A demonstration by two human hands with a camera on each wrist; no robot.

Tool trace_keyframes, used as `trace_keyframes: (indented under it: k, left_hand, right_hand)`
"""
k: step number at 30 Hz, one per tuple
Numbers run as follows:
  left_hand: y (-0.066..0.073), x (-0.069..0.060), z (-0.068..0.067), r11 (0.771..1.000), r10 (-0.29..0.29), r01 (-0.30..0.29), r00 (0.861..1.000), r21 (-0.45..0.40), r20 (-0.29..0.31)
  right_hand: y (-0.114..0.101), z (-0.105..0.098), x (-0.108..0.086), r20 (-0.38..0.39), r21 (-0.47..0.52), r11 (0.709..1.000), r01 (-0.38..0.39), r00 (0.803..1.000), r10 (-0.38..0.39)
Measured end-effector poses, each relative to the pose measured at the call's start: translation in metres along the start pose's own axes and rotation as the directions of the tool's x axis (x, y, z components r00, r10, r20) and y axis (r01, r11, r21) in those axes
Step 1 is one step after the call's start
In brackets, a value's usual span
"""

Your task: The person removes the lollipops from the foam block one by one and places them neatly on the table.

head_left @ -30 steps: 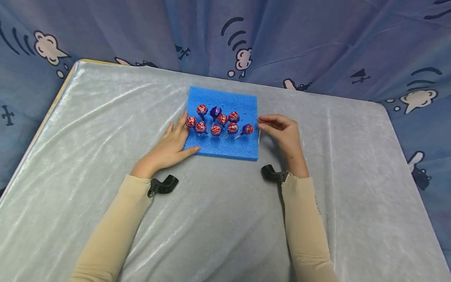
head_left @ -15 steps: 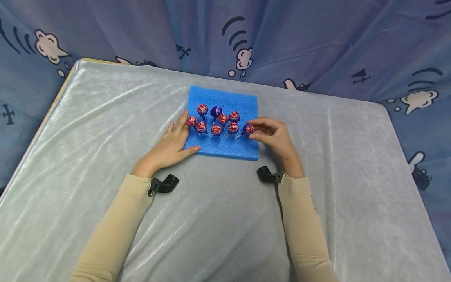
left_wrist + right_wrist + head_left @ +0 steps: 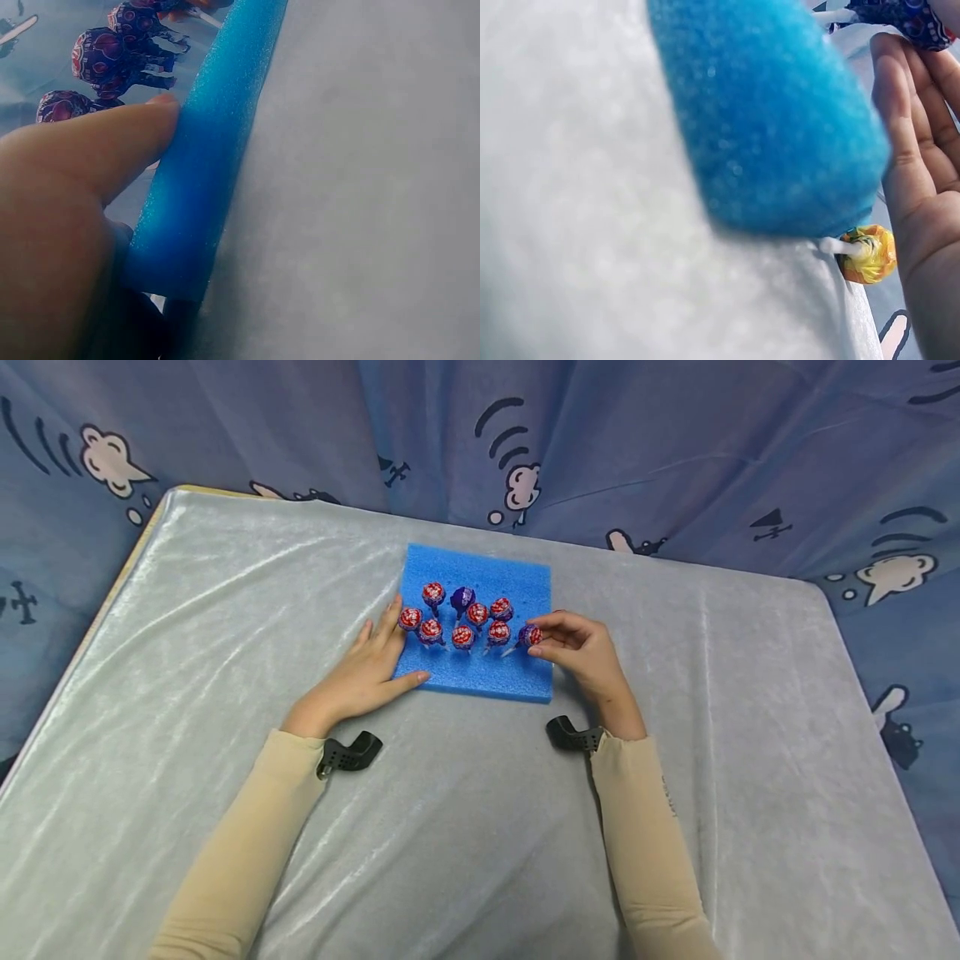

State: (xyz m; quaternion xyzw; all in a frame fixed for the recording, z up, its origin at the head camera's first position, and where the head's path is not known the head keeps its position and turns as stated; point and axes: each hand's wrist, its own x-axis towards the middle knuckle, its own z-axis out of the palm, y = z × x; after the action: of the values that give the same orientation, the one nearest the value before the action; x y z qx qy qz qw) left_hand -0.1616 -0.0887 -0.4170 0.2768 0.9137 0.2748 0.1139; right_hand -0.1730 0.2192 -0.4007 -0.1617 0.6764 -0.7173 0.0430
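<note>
A blue foam block (image 3: 480, 678) lies on the table with several lollipops (image 3: 463, 637) stuck in its top. Most wear red and purple wrappers; one (image 3: 462, 599) shows purple only. My left hand (image 3: 356, 672) rests against the block's left side, fingers extended, its thumb (image 3: 142, 124) on the block near the front edge. At the right side, my right hand (image 3: 588, 652) pinches the wrapped head of the rightmost lollipop (image 3: 529, 635) between thumb and fingers. That lollipop's stick leans down leftward to the foam. Beneath the right hand, a yellow-wrapped lollipop (image 3: 870, 255) shows beside the block.
A pale grey velvety cloth (image 3: 465, 827) covers the table. Behind it hangs a blue printed curtain (image 3: 645, 435). Black wrist mounts (image 3: 352, 752) sit on both forearms. The block's back part shows small holes.
My right hand has moved left from beside the block's right edge onto the rightmost lollipop and now pinches its head. The left hand has stayed in place.
</note>
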Motion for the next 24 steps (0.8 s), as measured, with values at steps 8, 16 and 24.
trace_keyframes:
  k: [8,16,24]
  left_hand:
    - [0.0001,0.0005,0.0,1.0,0.0,0.0,1.0,-0.001,-0.003]
    - [0.0007,0.0008,-0.0002,1.0,-0.001,0.001,1.0,0.0,-0.003]
    - [0.0006,0.0002,0.0001,1.0,0.003,-0.003,1.0,-0.007,-0.01]
  right_hand:
    - [-0.0008,0.0018,0.001,-0.024,-0.006,1.0,-0.015,1.0,0.014]
    - [-0.0009,0.0021,0.0009,-0.038,0.004,1.0,0.007,0.999,-0.007]
    - [-0.0009,0.0024,0.0002,-0.051,-0.005,1.0,0.025,0.998,-0.025]
